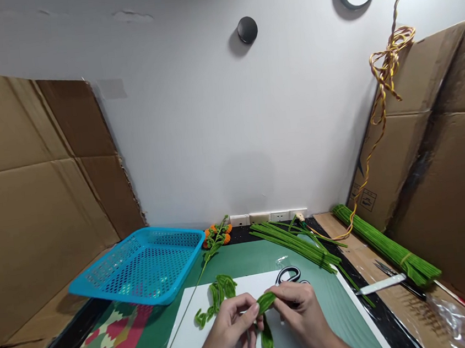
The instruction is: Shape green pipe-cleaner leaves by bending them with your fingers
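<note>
Between my two hands is a leaf shape of fuzzy green pipe cleaner. The fingertips of my left hand pinch its left end, while my right hand grips the right end between thumb and fingers. A second green lobe hangs below the fingers; whether it joins the upper one is hidden. Both hands are just above a white sheet. Several bent green pipe-cleaner pieces lie on the sheet left of my hands. Scissors with black-and-white handles rest behind my right hand, their blades hidden.
A blue perforated basket stands left, beside an orange flower stem. Straight green pipe cleaners lie behind the sheet. Right are a thick green bundle, a white-handled tool and a hanging twisted cord. Cardboard walls flank the table.
</note>
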The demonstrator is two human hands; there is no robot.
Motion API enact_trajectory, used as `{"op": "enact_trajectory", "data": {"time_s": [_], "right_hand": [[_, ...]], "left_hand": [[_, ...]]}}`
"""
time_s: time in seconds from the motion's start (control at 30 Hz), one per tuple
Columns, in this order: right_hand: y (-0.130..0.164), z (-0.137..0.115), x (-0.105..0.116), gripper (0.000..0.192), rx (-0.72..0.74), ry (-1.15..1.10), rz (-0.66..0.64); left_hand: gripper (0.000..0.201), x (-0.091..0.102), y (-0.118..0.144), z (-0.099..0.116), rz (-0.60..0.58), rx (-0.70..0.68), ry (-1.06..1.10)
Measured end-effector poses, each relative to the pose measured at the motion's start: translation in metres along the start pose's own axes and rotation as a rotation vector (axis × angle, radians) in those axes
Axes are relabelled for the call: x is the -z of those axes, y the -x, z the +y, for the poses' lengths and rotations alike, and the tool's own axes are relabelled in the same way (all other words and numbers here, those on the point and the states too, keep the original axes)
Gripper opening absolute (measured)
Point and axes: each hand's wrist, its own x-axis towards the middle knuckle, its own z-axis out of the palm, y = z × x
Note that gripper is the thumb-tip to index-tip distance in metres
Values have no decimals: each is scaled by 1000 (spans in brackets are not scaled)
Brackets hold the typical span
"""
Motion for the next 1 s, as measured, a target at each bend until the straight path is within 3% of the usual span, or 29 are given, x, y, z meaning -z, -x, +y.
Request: {"op": "enact_trajectory", "data": {"time_s": [0.3,0.4,0.6,0.8,1.0], "right_hand": [[4,2,0,26,63,59,-71],[7,4,2,25,45,97,-40],[10,5,10,27,12,195,18],[9,2,14,23,-34,247,-16],[11,3,14,28,-48,195,-118]], "left_hand": [[59,6,3,10,20,22,-16],[61,6,4,15,-26,50,-41],[49,-1,5,19,-115,-52,-198],[44,-6,5,22,-26,-38,-131],[47,5,3,24,77,-106,-81]]}}
